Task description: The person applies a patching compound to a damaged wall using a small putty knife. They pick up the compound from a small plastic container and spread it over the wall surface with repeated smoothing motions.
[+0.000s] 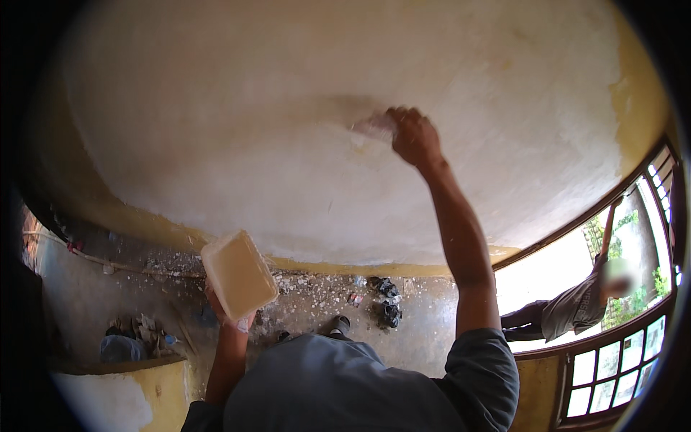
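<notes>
Clock read from centre of view, 12 at top.

Hands: 2. Left hand [218,309], between 7 and 8 o'clock: fingers clamped on the near end of 1 rectangular tub [240,277], at 8 o'clock, pale-walled, tilted, cream-coloured inside. Fill level: cannot tell. Right hand [416,138], between 1 and 2 o'clock: fingers closed together on 1 flat scraper [374,127], near 1 o'clock. Scraper blurred; whether its edge touches the wall cannot be told.

Wall [252,165]: 1, filling the upper view; broad whitish coat, yellow paint showing at its margins toward 3, 8 and 9 o'clock.

Floor [425,324]: grey, strewn with white chips, too many to count, along the wall foot. Black crumpled plastic [389,302], 2 lumps close together, 5 o'clock. Dark shoe [341,325], 1 visible clearly, 6 o'clock. Low partition [169,381], 1, yellow with a whitish patch, between 7 and 8 o'clock.

At 4 o'clock: 1 other person [576,309], one arm raised, beyond the window opening; below, 1 gridded window sash [597,376], 8 panes counted.
</notes>
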A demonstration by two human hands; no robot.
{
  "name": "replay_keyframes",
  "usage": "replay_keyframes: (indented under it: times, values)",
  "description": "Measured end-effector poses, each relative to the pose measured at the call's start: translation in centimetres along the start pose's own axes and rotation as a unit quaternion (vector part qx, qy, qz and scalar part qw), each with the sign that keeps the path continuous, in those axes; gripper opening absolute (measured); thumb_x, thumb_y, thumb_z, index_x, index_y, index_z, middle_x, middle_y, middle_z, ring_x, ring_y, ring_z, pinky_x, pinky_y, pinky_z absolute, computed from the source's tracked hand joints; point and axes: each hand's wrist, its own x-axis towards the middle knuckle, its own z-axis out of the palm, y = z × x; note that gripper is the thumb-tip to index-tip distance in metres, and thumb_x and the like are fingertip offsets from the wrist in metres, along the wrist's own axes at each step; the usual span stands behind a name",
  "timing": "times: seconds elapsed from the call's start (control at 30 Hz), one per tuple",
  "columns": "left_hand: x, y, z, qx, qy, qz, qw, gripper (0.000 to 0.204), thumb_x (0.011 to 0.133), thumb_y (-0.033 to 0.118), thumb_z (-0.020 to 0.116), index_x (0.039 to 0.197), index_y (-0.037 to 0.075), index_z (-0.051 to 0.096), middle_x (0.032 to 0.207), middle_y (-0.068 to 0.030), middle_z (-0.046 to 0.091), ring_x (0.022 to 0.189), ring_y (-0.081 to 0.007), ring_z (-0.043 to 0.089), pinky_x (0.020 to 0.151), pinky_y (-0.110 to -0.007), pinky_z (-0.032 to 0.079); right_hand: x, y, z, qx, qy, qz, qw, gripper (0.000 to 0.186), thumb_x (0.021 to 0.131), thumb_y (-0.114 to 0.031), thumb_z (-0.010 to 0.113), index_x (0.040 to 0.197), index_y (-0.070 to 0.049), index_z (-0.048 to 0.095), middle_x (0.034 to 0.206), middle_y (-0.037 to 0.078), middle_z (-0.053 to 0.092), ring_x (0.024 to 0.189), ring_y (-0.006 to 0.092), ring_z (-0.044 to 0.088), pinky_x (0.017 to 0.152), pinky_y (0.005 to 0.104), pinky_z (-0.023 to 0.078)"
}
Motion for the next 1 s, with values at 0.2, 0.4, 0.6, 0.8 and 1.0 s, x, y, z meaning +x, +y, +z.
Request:
replay_keyframes:
  times: [0.2,0.4,0.6,0.8,1.0]
  values:
    - [-0.9,0.0,1.0,-0.063,0.087,-0.035,0.994,0.055,0.101,0.049,0.046,0.141,0.013,0.051,0.131,-0.0073,0.062,0.118,-0.0273,0.063,0.098,-0.047,0.055,6.6,7.6,-16.9,0.041,0.229,0.020,0.972,0.045,0.087,-0.003,0.066,0.131,0.002,0.060,0.117,0.022,0.071,0.110,0.0319,0.069,0.095,0.0374,0.055]
    - [-0.9,-0.4,3.0,-0.041,0.143,-0.043,0.988,0.050,0.101,0.048,0.046,0.138,0.014,0.053,0.126,-0.0053,0.063,0.114,-0.0254,0.063,0.093,-0.045,0.056,-1.5,0.4,-6.6,0.074,0.053,-0.005,0.996,0.043,0.084,-0.004,0.064,0.126,-0.006,0.065,0.129,0.018,0.066,0.120,0.0354,0.062,0.103,0.0420,0.051]
    - [-0.6,-3.6,0.2,0.059,0.114,-0.007,0.992,0.046,0.104,0.042,0.043,0.138,0.012,0.052,0.126,-0.0051,0.062,0.114,-0.0239,0.063,0.092,-0.043,0.057,-9.2,-0.9,6.5,0.078,-0.156,0.033,0.984,0.040,0.086,-0.002,0.058,0.125,-0.011,0.065,0.117,0.013,0.068,0.106,0.0327,0.064,0.094,0.0457,0.053]
    - [-1.3,-5.5,1.3,0.020,0.099,-0.001,0.995,0.054,0.101,0.052,0.046,0.142,0.016,0.050,0.132,-0.0047,0.059,0.119,-0.0249,0.061,0.096,-0.047,0.054,-3.1,7.2,-0.8,-0.003,-0.020,0.037,0.999,0.043,0.086,-0.005,0.055,0.127,-0.013,0.065,0.121,0.009,0.067,0.116,0.0301,0.060,0.099,0.0419,0.052]
    - [-0.7,-8.6,3.4,-0.042,0.102,-0.012,0.994,0.073,0.094,0.061,0.050,0.151,0.016,0.042,0.143,-0.0085,0.055,0.126,-0.0320,0.058,0.097,-0.053,0.055,0.4,22.1,-17.4,-0.068,0.339,-0.083,0.935,0.061,0.076,0.003,0.072,0.135,0.001,0.055,0.128,0.023,0.061,0.120,0.0360,0.058,0.104,0.0442,0.049]
